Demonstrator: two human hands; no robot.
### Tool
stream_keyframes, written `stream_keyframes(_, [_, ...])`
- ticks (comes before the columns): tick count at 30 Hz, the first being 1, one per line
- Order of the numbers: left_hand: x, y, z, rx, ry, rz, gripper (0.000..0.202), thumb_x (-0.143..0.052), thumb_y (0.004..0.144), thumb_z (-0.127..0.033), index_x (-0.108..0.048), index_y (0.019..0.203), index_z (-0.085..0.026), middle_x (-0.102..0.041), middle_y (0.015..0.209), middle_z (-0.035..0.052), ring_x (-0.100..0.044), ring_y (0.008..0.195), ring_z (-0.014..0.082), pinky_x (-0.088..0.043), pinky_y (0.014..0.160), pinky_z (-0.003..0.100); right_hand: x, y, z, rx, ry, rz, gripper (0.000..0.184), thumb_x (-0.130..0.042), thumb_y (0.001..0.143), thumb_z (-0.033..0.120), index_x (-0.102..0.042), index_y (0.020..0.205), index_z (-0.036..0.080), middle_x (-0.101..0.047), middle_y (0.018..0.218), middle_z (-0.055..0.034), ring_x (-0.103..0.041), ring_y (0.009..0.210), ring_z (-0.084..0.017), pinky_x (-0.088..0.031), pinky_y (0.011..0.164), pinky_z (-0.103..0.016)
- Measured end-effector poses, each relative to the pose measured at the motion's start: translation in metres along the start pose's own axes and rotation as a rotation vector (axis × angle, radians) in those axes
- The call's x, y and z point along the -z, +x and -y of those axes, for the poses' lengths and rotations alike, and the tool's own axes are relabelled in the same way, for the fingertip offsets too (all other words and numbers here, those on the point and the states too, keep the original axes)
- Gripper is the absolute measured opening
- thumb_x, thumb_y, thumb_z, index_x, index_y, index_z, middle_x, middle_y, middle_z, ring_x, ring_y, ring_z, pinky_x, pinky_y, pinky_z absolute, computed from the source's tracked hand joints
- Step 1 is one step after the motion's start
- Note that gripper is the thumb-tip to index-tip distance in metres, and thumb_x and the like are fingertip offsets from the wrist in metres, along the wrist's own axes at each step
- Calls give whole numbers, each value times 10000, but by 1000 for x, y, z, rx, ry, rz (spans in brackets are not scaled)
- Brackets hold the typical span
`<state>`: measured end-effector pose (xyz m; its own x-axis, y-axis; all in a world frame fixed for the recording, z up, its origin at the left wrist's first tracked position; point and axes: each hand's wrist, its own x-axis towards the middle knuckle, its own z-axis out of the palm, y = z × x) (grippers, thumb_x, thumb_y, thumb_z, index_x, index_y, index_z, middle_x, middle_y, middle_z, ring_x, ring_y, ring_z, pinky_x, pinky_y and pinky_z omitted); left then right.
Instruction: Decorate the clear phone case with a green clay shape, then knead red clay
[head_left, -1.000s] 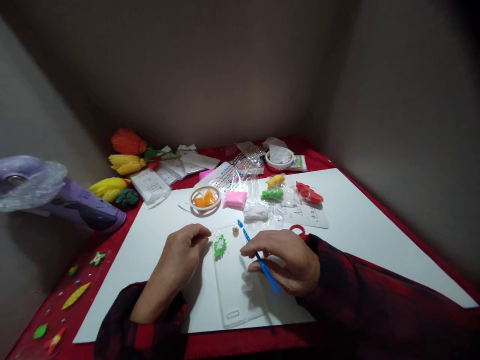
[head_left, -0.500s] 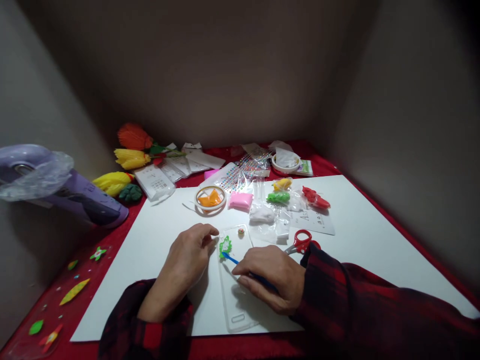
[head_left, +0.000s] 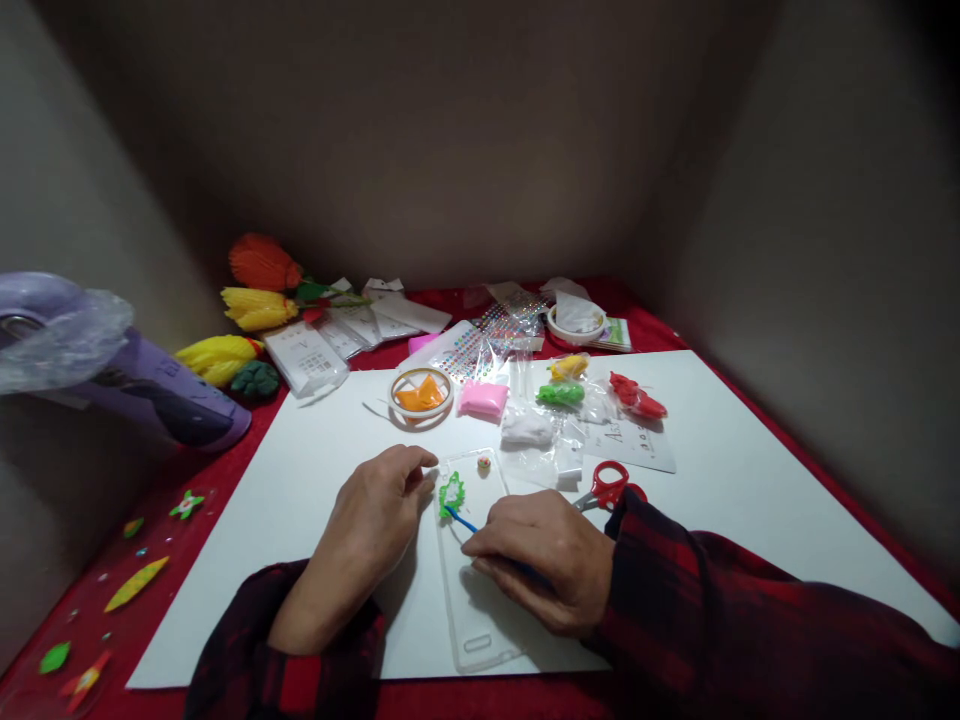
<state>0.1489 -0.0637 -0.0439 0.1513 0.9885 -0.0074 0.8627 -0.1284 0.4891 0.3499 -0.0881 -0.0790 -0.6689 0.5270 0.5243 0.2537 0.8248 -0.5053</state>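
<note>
Right hand (head_left: 544, 562) grips blue tool (head_left: 463, 522) at green piece (head_left: 452, 493); left hand (head_left: 379, 510), grip indeterminable, apparently steadies clear case (head_left: 466, 600) near front edge of surface (head_left: 450, 696).

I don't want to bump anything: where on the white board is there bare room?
The widest patch of white board lies right of the red scissors, beyond the right sleeve; a smaller one lies left of the left hand. Crowded: around the pink packet and at the clear case under the right hand.
</note>
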Motion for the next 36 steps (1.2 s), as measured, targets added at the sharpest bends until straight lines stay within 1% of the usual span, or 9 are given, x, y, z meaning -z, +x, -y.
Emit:
stream_keyframes(7, [0,0,0,1,13,7,182,-525,802,-195,-667,914,-175,-709,908,88,-634,807,227,-456,728,332,0,1,0,-5,-22,23,176,-451,877,151,-584,992,164,-644,756,-54,-569,665,-155,-404,573,-274])
stream_keyframes(10, [1,0,0,0,6,12,170,-527,805,-202,-664,902,-176,-707,898,84,-633,799,226,-459,723,328,-1,0,-1,-23,-34,35,187,-458,858,141,-583,995,163,-643,759,-57,-567,674,-161,-405,580,-277])
stream_keyframes(14, [2,0,-2,6,10,19,165,-525,813,-208,-661,900,-178,-705,903,83,-634,811,230,-459,730,331,-1,-2,-1,-46,-31,7,207,-467,819,111,-584,983,157,-631,744,-48,-549,659,-160,-390,568,-278])
stream_keyframes(18, [2,0,-2,16,0,16,182,-520,820,-212,-661,926,-166,-705,928,94,-634,832,236,-460,746,340,-1,-2,0,-46,-18,-9,211,-466,816,106,-589,981,152,-634,748,-44,-552,662,-160,-388,569,-282])
stream_keyframes(26, [2,0,-2,21,-16,19,195,-517,817,-191,-669,931,-145,-707,945,111,-637,847,247,-460,763,350,-1,0,0,-36,-20,56,219,-468,830,125,-591,1009,157,-657,798,-56,-576,704,-163,-405,591,-280])
stream_keyframes(36, [2,0,-2,20,-16,8,181,-530,810,-163,-675,917,-144,-709,920,97,-634,822,235,-460,747,342,-1,-2,1,-62,-42,54,196,-475,813,119,-595,964,156,-628,757,-42,-555,681,-168,-361,579,-285])
